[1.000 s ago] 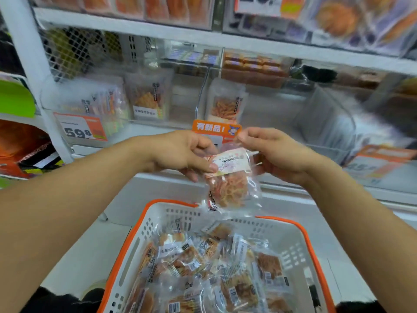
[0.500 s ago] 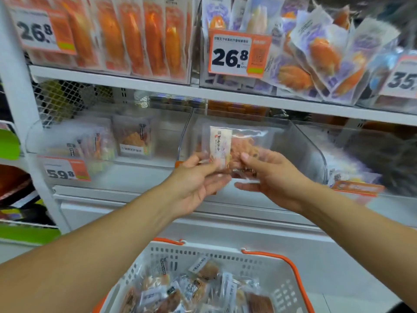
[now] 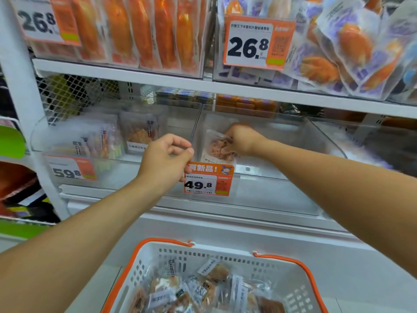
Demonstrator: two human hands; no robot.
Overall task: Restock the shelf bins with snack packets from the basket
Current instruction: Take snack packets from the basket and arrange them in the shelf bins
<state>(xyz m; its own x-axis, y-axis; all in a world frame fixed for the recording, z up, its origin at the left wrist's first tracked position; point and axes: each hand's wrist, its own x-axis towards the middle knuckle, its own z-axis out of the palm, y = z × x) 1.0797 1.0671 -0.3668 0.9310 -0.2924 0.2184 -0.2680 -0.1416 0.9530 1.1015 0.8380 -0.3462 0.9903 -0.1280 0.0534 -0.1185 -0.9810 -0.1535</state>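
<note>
Shelving fills the frame; at center the right hand [image 3: 242, 140] now pinches the snack packet [image 3: 217, 146] inside the clear bin [image 3: 270, 184], no longer out front in both hands. Left hand [image 3: 165, 158], curled and empty, hangs beside the bin's left wall (room rightward); basket [image 3: 300, 288] waits below.
</note>
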